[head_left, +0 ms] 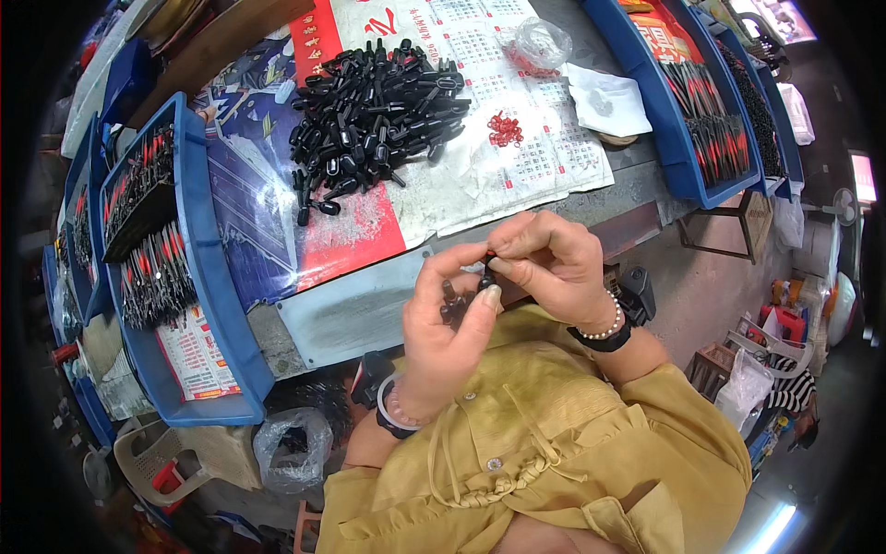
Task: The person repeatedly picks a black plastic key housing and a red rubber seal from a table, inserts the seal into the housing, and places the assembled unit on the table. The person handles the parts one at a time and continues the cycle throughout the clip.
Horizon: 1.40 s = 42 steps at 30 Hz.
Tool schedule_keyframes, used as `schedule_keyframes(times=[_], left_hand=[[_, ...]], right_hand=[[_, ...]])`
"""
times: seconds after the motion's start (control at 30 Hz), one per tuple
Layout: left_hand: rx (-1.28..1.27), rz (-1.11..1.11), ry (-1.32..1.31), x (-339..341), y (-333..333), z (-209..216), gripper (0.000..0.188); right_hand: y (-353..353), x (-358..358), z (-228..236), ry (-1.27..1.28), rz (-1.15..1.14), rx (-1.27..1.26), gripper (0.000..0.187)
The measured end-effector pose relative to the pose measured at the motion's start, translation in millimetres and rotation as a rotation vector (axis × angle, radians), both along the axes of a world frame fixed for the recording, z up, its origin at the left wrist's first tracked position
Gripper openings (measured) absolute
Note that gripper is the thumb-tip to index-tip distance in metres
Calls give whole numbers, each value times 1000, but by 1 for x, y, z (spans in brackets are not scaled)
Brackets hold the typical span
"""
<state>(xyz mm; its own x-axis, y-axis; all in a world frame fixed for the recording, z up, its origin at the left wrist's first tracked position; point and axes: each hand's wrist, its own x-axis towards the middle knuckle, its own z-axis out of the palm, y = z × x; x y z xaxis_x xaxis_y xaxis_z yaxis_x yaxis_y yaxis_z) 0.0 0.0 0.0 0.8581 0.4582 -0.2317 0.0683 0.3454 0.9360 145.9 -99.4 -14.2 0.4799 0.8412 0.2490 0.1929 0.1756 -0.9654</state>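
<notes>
Left hand (448, 319): is half closing at the centre of the frame, thumb and forefinger pinching a black piece (487, 275); curled fingers are cradling more black pieces (451, 303).
Right hand (549, 258): is meeting it from the right, thumb and fingertip pressing together at the piece's upper end.
Piece: is sitting between both sets of fingertips, partly hidden.
Left bin (222, 305): is standing at the left, holding thin black-and-red parts (157, 277) in two batches; printed paper (194, 353) is lining its near end.
Right bin (672, 148): is standing at the upper right, holding similar parts (706, 120).
Clear bag (538, 42): is lying at the upper centre, something reddish showing through.
</notes>
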Motion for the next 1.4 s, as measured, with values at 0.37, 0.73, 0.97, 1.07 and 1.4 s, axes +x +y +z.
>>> schedule_keyframes(times=[0.37,0.73,0.97,1.07,1.4], left_hand=[[-64,180,-98,4,-6,-4,25],[-155,182,-115,4,-1,0,28],[-167,193,-112,-1,0,-6,24],[-185,240,-90,0,2,-7,23],[-157,281,-130,-2,6,-9,22]], right_hand=[[2,-19,-4,137,-116,-16,14],[2,-21,-5,149,-114,-17,18],[8,-21,-6,30,-73,6,15],[13,-25,-5,27,-143,-20,14],[19,-28,0,3,-141,-16,14]])
